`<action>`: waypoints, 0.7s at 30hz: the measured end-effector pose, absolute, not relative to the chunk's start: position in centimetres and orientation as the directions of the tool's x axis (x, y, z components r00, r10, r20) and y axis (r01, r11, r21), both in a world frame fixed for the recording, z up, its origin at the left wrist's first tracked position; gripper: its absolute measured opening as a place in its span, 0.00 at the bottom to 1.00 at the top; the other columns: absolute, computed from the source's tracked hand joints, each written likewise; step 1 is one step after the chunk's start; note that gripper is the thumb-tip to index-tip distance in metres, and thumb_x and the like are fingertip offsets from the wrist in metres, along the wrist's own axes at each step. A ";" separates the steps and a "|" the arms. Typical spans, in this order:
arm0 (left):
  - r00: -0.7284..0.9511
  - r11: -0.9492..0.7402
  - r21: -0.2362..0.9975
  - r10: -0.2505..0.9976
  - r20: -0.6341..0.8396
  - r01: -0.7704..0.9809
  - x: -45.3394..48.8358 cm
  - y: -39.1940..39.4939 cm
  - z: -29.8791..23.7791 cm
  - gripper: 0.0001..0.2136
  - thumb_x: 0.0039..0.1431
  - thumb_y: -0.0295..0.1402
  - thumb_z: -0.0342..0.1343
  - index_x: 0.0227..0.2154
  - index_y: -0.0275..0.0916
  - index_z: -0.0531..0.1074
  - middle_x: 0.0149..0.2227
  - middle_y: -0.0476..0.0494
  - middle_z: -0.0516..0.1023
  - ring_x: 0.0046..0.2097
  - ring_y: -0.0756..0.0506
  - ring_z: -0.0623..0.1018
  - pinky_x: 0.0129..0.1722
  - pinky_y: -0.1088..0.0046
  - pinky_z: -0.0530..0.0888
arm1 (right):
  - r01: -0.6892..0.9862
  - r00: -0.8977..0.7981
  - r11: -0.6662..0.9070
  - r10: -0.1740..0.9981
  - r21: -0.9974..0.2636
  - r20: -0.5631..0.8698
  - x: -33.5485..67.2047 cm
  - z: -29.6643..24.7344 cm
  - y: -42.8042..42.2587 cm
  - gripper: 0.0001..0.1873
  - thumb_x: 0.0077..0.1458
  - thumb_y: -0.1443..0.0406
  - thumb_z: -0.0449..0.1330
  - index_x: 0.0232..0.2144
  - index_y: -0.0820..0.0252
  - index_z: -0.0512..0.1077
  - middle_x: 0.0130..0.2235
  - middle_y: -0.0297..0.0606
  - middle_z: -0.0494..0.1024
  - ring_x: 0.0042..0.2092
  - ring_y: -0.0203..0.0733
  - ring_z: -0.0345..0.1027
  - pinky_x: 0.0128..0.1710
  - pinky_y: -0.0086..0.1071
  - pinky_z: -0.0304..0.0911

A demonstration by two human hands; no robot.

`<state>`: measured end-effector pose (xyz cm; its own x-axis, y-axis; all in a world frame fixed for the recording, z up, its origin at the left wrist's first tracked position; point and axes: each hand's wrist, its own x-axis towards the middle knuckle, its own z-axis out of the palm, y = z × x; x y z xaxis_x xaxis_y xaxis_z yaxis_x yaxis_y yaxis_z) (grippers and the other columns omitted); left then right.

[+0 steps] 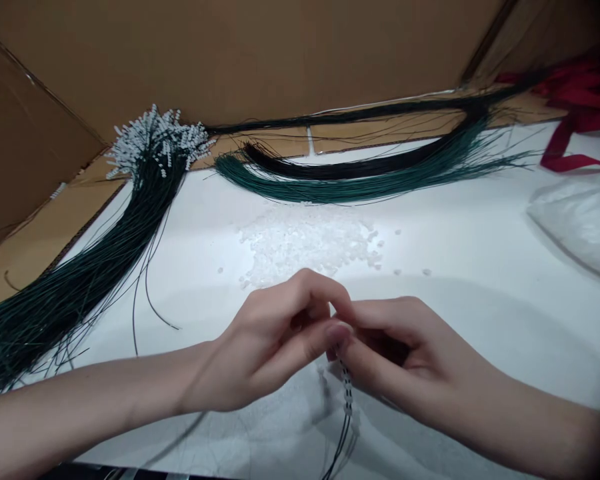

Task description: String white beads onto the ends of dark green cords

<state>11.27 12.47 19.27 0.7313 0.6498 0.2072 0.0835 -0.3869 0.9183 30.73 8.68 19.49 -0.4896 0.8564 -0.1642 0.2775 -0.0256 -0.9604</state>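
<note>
My left hand [280, 340] and my right hand [410, 353] meet at the fingertips above the white tabletop. Both are closed in a pinch on the top of a beaded wire [347, 383]. Small whitish beads sit along its upper part, and its dark thin strands hang down towards the near edge. What lies exactly between the fingertips is hidden. Just beyond my hands spreads a pile of small translucent white beads [305, 240], with a few loose ones beside it.
At the left lies a thick bundle of dark green wires [125, 233] with white beaded tips [160, 140]. Loose green and black wires [340, 187] curve along the back. Cardboard walls [260, 60] stand behind. Red ribbon [580, 120] and a clear plastic bag [580, 213] are at the right.
</note>
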 end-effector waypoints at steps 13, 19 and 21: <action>0.751 -0.706 0.705 0.505 0.425 0.076 11.7 12.7 18.6 0.10 0.64 0.23 0.49 0.46 0.42 0.65 0.28 0.51 0.68 0.31 0.49 0.69 0.36 0.69 0.68 | 0.320 -0.493 0.039 0.860 -0.947 -0.131 30.6 20.1 8.9 0.10 0.57 0.70 0.55 0.24 0.60 0.70 0.22 0.31 0.67 0.30 0.38 0.67 0.30 0.29 0.64; 0.768 -0.726 0.687 0.456 0.451 0.028 11.9 13.0 18.8 0.09 0.64 0.26 0.48 0.44 0.43 0.66 0.24 0.51 0.65 0.26 0.48 0.65 0.32 0.68 0.65 | 0.324 -0.495 0.054 0.861 -0.944 -0.120 30.6 20.1 8.9 0.10 0.58 0.67 0.55 0.25 0.60 0.72 0.22 0.33 0.69 0.28 0.37 0.65 0.28 0.29 0.64; 0.789 -0.699 0.715 0.437 0.432 -0.005 11.7 13.1 19.0 0.08 0.63 0.24 0.48 0.42 0.41 0.66 0.25 0.50 0.65 0.28 0.48 0.67 0.33 0.68 0.66 | 0.332 -0.474 0.049 0.872 -0.942 -0.122 30.7 19.9 8.8 0.11 0.59 0.66 0.56 0.24 0.60 0.71 0.22 0.33 0.69 0.28 0.37 0.64 0.27 0.28 0.63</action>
